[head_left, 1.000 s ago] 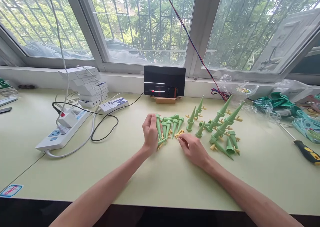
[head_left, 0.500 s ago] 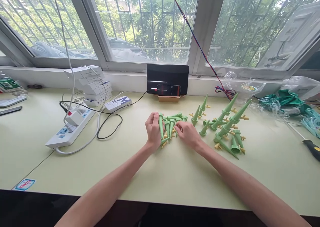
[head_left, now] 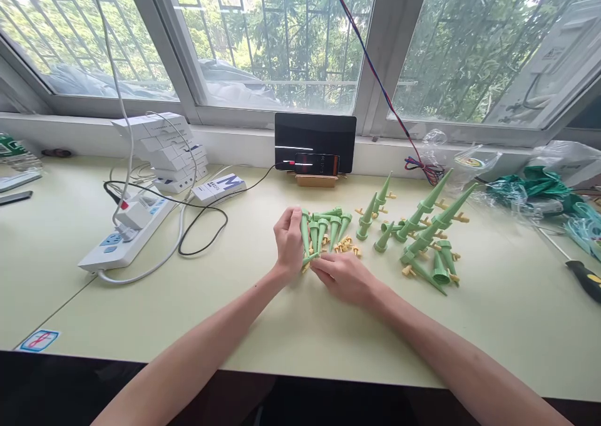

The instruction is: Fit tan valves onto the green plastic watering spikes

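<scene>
My left hand (head_left: pixel 287 241) is closed around a green plastic watering spike (head_left: pixel 305 231), its thumb at the spike's wide top. Low at the front of the pile, my right hand (head_left: pixel 345 277) has its fingers pinched together by a green tip (head_left: pixel 310 259); whatever lies between them is hidden. Several loose green spikes (head_left: pixel 333 231) lie between and beyond the hands. Small yellow valves (head_left: pixel 346 246) are heaped just beyond my right hand. Farther right stand and lie several spikes with yellow valves fitted (head_left: pixel 425 238).
On the left are a white power strip (head_left: pixel 126 238) with cables and stacked white boxes (head_left: pixel 171 154). A black tablet (head_left: pixel 314 139) with a phone (head_left: pixel 317 163) before it stands at the back. A screwdriver (head_left: pixel 585 279) and green plastic wrapping (head_left: pixel 539 191) lie at the right.
My right hand has moved toward me and slightly left, uncovering spikes and yellow valves. My left hand stays at nearly the same place on its spike. The view has shifted slightly.
</scene>
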